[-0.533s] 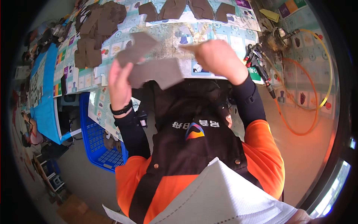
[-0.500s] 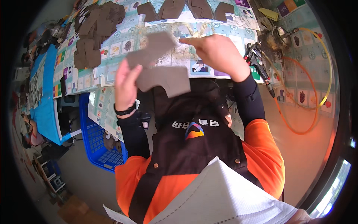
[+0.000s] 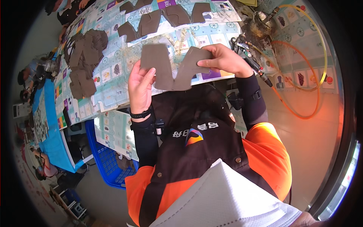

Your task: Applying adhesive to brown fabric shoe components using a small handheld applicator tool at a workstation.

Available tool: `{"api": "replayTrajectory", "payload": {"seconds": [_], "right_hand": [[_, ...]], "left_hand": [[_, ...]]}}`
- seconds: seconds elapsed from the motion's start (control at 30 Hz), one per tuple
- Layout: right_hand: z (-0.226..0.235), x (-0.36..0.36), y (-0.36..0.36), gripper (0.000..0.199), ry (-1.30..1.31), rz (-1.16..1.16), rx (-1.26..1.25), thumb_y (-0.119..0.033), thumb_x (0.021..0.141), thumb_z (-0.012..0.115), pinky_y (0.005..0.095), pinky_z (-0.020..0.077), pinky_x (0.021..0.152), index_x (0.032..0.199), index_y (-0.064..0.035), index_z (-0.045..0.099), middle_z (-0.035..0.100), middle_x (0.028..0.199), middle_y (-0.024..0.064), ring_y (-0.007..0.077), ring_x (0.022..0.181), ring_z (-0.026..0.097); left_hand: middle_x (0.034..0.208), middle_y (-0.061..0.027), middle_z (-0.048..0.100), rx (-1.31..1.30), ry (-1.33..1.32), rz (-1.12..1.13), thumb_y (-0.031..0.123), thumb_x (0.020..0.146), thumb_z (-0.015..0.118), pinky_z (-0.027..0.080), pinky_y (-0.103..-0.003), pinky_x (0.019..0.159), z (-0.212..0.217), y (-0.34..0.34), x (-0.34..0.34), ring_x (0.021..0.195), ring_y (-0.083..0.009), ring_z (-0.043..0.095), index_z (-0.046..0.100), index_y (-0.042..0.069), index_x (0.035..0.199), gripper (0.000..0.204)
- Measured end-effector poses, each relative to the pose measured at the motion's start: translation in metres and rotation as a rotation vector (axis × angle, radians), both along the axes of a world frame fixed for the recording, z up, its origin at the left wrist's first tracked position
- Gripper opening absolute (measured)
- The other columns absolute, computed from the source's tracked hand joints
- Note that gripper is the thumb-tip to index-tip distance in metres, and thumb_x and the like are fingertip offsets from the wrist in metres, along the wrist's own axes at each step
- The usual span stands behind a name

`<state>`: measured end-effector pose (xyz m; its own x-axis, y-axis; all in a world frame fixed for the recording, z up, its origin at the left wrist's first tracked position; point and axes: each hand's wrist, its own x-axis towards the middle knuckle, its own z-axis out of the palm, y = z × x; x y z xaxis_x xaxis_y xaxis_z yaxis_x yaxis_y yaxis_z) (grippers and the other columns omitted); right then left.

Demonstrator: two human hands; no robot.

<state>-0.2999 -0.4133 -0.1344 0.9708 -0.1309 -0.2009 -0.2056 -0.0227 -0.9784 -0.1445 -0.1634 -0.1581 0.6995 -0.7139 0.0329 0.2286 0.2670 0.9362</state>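
Note:
A grey-brown flat cut piece (image 3: pixel 160 64), notched like a V at its top, is held up over the table's near edge. My left hand (image 3: pixel 140 84) pinches its left arm between thumb and fingers. On the other side my right hand (image 3: pixel 227 60) grips the right arm, thumb in front and fingers behind. Whether this is one piece or two joined at the bottom, I cannot tell. Similar cut pieces (image 3: pixel 149 22) lie in a row on a pale sheet beyond my hands.
A heap of brown cut pieces (image 3: pixel 85 53) lies on the table at left. Right of my right hand rests a spray gun (image 3: pixel 247 56) with orange and yellow hoses (image 3: pixel 317 87), below a crusted pot (image 3: pixel 262 24). A blue crate (image 3: pixel 107 162) stands under the table. Other people sit at far left.
My right hand has gone from an outstretched finger over the tabletop to gripping the piece's right side. The piece has turned and opened into a V. The view has shifted.

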Motion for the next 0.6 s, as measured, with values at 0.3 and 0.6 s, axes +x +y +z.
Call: {"api": "replayTrajectory", "payload": {"seconds": [0.3,0.6], "right_hand": [[-0.020,0.041,-0.049,0.037,0.111,-0.082,-0.497,-0.028,0.086,0.076,0.0240,0.0391,0.047,0.094,0.0053,0.063,0.056,0.060,0.0023,0.0086,0.049,0.052],[-0.060,0.110,-0.090,0.049,0.026,-0.141,-0.954,-0.039,0.074,0.080,0.0379,0.0527,0.065,0.086,0.0074,0.070,0.068,0.066,0.0148,0.0286,0.064,0.067]], "left_hand": [[0.104,-0.0078,0.069,0.258,-0.134,0.142,0.008,0.093,0.066,0.058,-0.025,0.058,-0.027,-0.047,0.026,0.083,-0.0117,0.068,0.061,0.000,0.109,0.019],[0.090,-0.0154,0.071,0.651,-0.765,0.165,0.022,0.077,0.083,0.055,-0.034,0.067,-0.078,-0.089,0.123,0.076,-0.0231,0.070,0.061,-0.004,0.104,0.044]]}}
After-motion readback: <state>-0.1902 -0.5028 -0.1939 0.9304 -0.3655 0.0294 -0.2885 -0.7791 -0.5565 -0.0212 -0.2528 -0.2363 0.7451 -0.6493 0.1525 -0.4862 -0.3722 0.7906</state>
